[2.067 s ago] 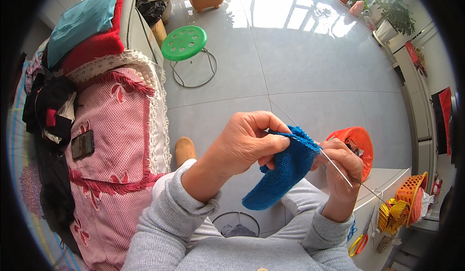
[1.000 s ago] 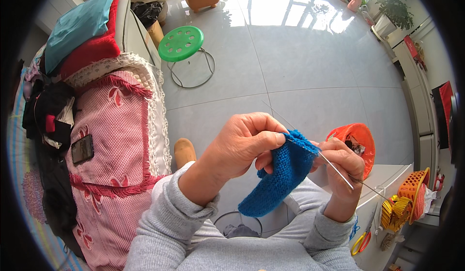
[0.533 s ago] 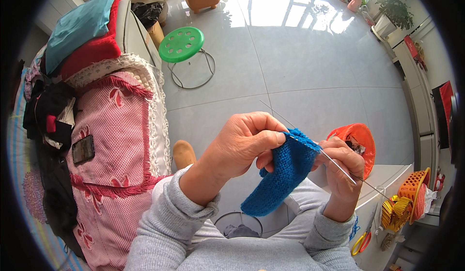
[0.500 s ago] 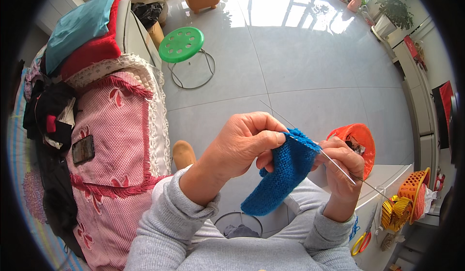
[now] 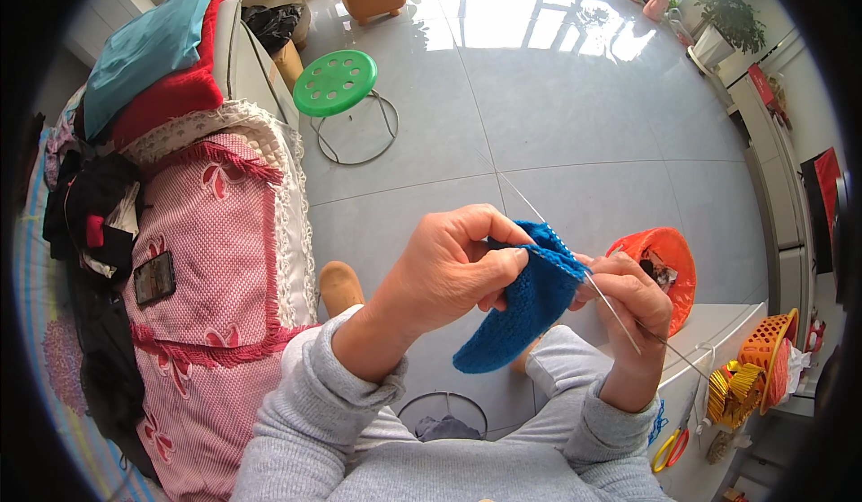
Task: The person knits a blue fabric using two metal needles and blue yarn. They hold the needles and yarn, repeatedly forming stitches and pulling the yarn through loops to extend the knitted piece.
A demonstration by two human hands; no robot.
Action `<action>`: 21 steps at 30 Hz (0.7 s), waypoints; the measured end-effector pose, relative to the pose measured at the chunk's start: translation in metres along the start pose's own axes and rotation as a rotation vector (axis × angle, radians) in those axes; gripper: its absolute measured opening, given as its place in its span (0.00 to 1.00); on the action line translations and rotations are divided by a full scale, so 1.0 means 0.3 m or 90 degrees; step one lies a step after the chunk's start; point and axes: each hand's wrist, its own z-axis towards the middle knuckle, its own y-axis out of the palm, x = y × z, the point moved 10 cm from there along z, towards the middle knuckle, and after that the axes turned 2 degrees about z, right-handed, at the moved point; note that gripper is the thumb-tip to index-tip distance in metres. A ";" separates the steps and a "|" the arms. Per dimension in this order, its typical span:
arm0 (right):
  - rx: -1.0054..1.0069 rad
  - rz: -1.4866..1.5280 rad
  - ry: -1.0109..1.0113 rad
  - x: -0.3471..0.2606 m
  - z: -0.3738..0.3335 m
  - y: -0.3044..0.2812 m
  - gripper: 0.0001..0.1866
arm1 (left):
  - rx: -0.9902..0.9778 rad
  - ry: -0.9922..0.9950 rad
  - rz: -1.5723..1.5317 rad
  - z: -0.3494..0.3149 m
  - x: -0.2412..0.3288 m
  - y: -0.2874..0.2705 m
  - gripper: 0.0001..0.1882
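A piece of blue knitting [image 5: 521, 327] hangs between my hands above my lap, its lower end tapering off to the left. My left hand [image 5: 453, 264] is closed, pinching the top edge of the knitting between thumb and forefinger. Thin metal knitting needles run through the top stitches; one needle [image 5: 530, 202] sticks up past the far edge. Another needle [image 5: 615, 313] slants down in front of my right hand [image 5: 636, 297]. That hand is closed at the right edge of the knitting, gripping a needle; its fingertips are partly hidden. A thin length also emerges behind it toward the cabinet.
An orange-lined bin [image 5: 680, 273] stands beyond my right hand. Scissors [image 5: 672, 448], a gold wrapped bundle [image 5: 732, 394] and an orange basket [image 5: 779, 358] are on the white cabinet. To the left, a phone [image 5: 154, 278] lies on a pink cover [image 5: 211, 259]. A green stool [image 5: 336, 83] stands ahead.
The knitting has tilted and its lower end has risen slightly. The needle at the top edge has swung to a steeper slant and shifted right. Both hands stay nearly in place.
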 end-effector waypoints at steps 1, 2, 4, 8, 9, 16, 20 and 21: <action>-0.001 -0.025 -0.020 -0.005 0.003 0.003 0.08 | 0.015 0.014 0.025 -0.001 0.007 -0.002 0.08; -0.001 -0.040 -0.033 -0.007 0.003 0.008 0.08 | 0.031 0.029 0.051 -0.002 0.014 -0.005 0.08; 0.015 -0.115 -0.091 -0.028 -0.001 0.015 0.07 | 0.051 0.050 0.073 -0.004 0.025 -0.005 0.07; 0.054 -0.087 -0.125 -0.029 -0.005 0.009 0.05 | 0.047 0.032 0.029 -0.001 0.013 -0.004 0.06; 0.060 -0.079 -0.120 -0.025 -0.006 0.004 0.04 | 0.042 0.016 0.010 0.000 0.004 -0.005 0.06; 0.061 0.021 -0.045 0.013 -0.014 -0.020 0.06 | -0.041 -0.012 -0.205 0.011 -0.017 0.019 0.07; 0.041 0.078 -0.043 0.013 -0.014 -0.017 0.07 | -0.050 -0.022 -0.210 0.007 -0.020 0.022 0.07; 0.033 0.073 -0.047 0.009 -0.013 -0.015 0.07 | -0.050 -0.020 -0.206 0.007 -0.018 0.022 0.07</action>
